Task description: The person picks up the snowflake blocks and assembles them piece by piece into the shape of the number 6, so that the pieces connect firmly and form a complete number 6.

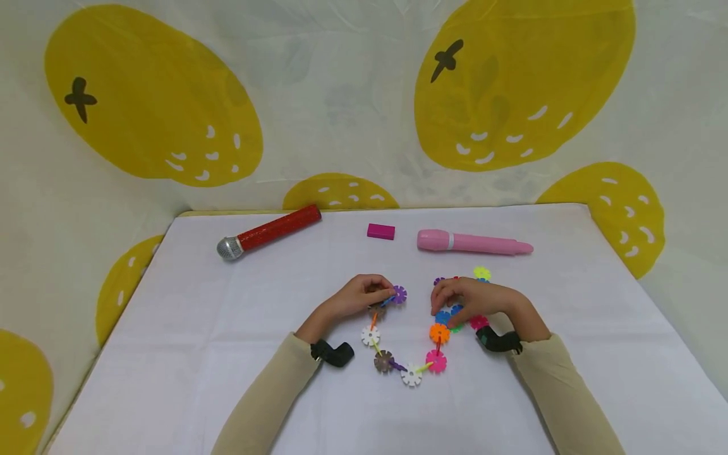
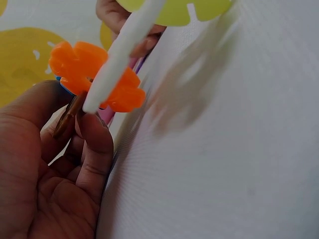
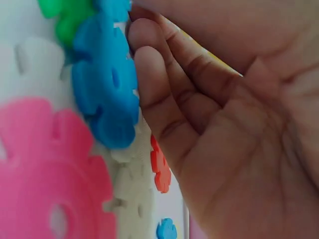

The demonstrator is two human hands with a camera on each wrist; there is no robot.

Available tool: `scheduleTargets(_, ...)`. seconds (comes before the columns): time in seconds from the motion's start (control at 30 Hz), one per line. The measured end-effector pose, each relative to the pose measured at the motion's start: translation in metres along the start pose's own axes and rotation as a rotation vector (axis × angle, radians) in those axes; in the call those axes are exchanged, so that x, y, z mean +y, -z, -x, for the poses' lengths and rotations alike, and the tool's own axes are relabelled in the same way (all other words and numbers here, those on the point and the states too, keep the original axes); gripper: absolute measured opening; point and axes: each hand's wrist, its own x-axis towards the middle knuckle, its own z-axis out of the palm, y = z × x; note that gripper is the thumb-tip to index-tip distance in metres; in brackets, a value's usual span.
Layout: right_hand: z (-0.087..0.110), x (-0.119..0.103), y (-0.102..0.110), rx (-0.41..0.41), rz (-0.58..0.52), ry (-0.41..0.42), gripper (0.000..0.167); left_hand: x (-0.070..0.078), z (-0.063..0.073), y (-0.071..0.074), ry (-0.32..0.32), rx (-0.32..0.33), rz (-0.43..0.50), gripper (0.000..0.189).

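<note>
Disc chain (image 1: 410, 380) white, brown, pink, orange; half-covered disc (image 1: 376, 311) probably brown. Microphone (image 1: 279, 229) red, silver-headed. Backdrop (image 1: 341, 95) white, yellow-printed.

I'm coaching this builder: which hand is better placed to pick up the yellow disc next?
Likely the right hand: the yellow disc lies just beyond it, while the left hand is farther away, holding the disc chain.

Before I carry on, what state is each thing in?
Left hand: pinching disc chain
Right hand: at blue disc, grip unclear
Disc chain: linked, curved in a U
Yellow disc: link unclear
Red microphone: lying down
Pink microphone-shaped thing: lying down
Magenta block: lying flat
</note>
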Motion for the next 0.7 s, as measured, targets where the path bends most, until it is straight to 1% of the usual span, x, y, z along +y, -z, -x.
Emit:
scheduleTargets(0.23,-0.005,0.003,-0.001,0.080,-0.002,-0.050,0.020,0.000,0.000,0.000,0.006,0.003,-0.017,0.017)
scheduleTargets(0.3,-0.006,0.004,-0.002,0.098,-0.011,-0.047,0.017,0.000,0.000,0.000,0.008,0.011,-0.011,0.017)
scheduleTargets(0.4,-0.008,0.004,-0.002,0.130,-0.037,-0.021,0.014,0.001,0.000,-0.001,0.008,0.024,-0.004,0.017)
scheduleTargets(0.53,-0.012,0.002,-0.005,0.185,-0.057,0.001,0.012,0.002,0.000,-0.002,0.013,0.036,0.009,0.017)
scheduleTargets(0.7,-0.019,-0.003,-0.010,0.250,-0.082,-0.032,0.011,0.003,-0.001,-0.003,0.016,0.034,0.023,0.020)
